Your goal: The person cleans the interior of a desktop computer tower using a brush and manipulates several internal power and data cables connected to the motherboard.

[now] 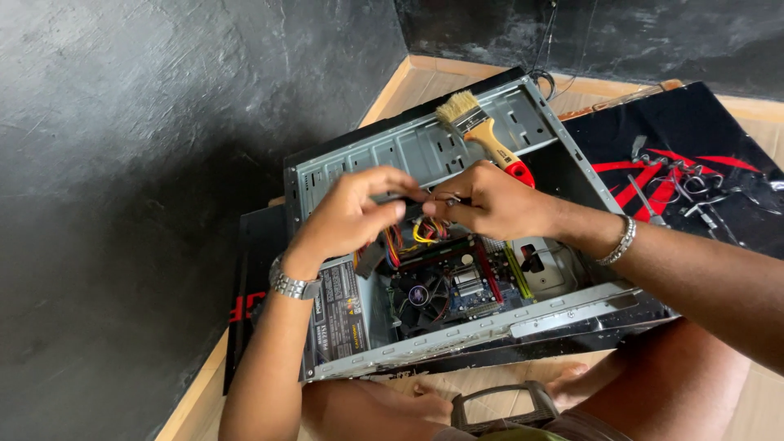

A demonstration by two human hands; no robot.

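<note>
Both bare forearms reaching in from the bottom edge, wrists bent toward each other. Left hand curled, fingertips pinched together. Right hand knuckles up, fingers tucked, its fingertips nearly touching the left's. Metal bands on both wrists.

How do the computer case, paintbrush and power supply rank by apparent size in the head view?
1. computer case
2. power supply, partly hidden by the left arm
3. paintbrush, partly hidden behind the right hand

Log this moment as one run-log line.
left hand: pinching cable end | right hand: pinching same cable, holding paintbrush | open computer case: lying on its side | tools on mat
</note>
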